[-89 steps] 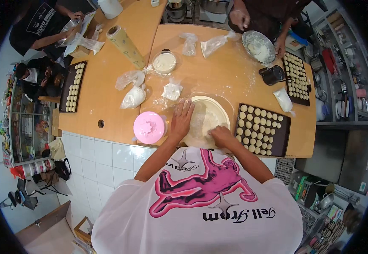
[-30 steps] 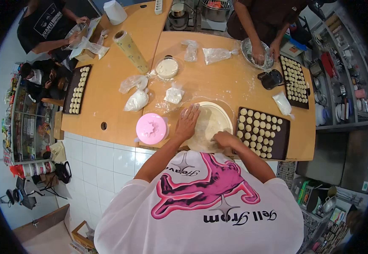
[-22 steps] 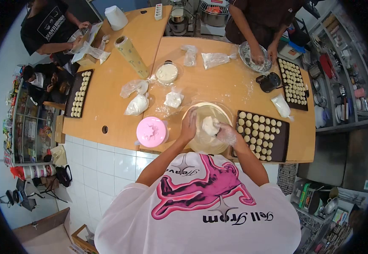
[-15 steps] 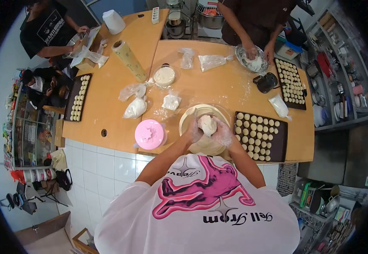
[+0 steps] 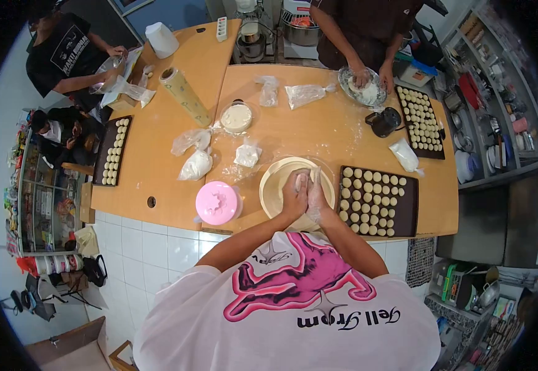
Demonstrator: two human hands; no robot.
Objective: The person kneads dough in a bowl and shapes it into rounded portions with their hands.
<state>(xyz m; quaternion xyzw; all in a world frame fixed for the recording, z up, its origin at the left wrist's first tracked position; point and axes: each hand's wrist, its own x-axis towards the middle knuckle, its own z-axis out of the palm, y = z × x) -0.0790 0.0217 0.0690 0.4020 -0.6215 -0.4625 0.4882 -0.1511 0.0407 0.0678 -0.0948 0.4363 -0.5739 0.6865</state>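
Over a cream-coloured bowl (image 5: 270,193) at the table's near edge, my left hand (image 5: 294,196) and my right hand (image 5: 317,199) are pressed together around a lump of pale dough (image 5: 303,179). Most of the dough is hidden between the palms. A thin clear glove, dusted white, shows on my right hand. To the right of the bowl lies a dark tray (image 5: 407,213) with rows of small round dough balls. A pink lidded container (image 5: 217,203) stands to the left of the bowl.
Bags of white powder (image 5: 195,166), a tub of powder (image 5: 237,117), a film roll (image 5: 185,98) and a black mug (image 5: 385,122) stand on the wooden table (image 5: 294,139). A co-worker's hands are in a metal bowl (image 5: 368,93); two more people are at the left.
My hands have come off the bowl's surface with a lump of dough and closed together around it. The co-worker's hand at the upper right has gone into the metal bowl.
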